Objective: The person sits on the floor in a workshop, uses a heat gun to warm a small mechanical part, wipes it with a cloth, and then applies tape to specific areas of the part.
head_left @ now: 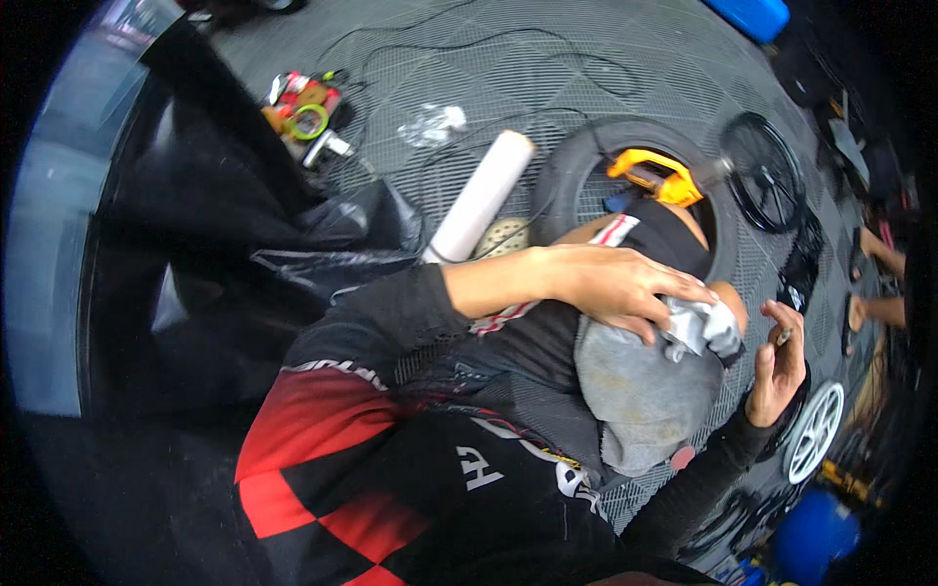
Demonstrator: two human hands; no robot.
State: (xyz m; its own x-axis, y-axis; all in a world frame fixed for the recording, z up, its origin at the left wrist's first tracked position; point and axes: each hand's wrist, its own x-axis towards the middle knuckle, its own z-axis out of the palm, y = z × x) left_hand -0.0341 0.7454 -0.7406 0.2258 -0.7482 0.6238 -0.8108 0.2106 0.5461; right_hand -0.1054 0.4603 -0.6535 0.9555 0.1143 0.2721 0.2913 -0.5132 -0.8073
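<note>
A grey cloth (635, 386) lies over my lap and knee. On its far right side rests a small silver metal part (702, 327) with rounded lobes. My left hand (630, 288) reaches across from the left, its fingers curled onto that part from above and holding it against the cloth. My right hand (779, 371) is raised just right of the cloth, apart from the part. Its fingers are bent around a small slim item (784, 337), of which only a dark tip shows.
A tyre (562, 181) lies beyond my knees, with a yellow-orange power tool (657, 178) at it. A white roll (481, 195) and tape rolls (309, 121) are farther left. A black wheel (765, 171) and a white wheel (814, 433) are at right. Cables cross the tiled floor.
</note>
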